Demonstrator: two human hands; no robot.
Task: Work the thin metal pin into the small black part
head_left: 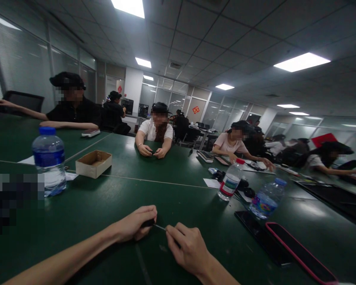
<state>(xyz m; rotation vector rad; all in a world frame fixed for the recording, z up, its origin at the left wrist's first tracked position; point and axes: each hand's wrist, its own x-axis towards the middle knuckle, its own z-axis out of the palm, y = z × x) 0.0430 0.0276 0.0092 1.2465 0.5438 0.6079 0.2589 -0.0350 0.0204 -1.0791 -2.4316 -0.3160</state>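
In the head view, both bare hands were at work just above the dark green, smooth tabletop point(106, 206), and all the action sat in the small gap between them! The left hand point(139, 222) was curled tight, its fingers wrapped round a small, black, compact object point(148, 223) whose dark end peeked out. From there a thin, pale, straight strand point(160, 227) ran across to the right hand point(188, 245), where the fingers were pinched narrow on its far end. Wire, cord or rod? Too small to tell! The step in hand looked like a two-handed hold, and any further move seemed to call for a firm left grip and a straight, steady right.

Off to the left stood a large, clear plastic bottle with a blue cap point(49, 158) and an open, tan cardboard box point(90, 169). Over on the right came a clear plastic bottle with a red cap point(230, 182), then a flat, black phone point(262, 237) beside a dark phone with a pinkish-red edge point(299, 251). Straight across, a co-worker in a white top point(144, 127) leaned on the tabletop.
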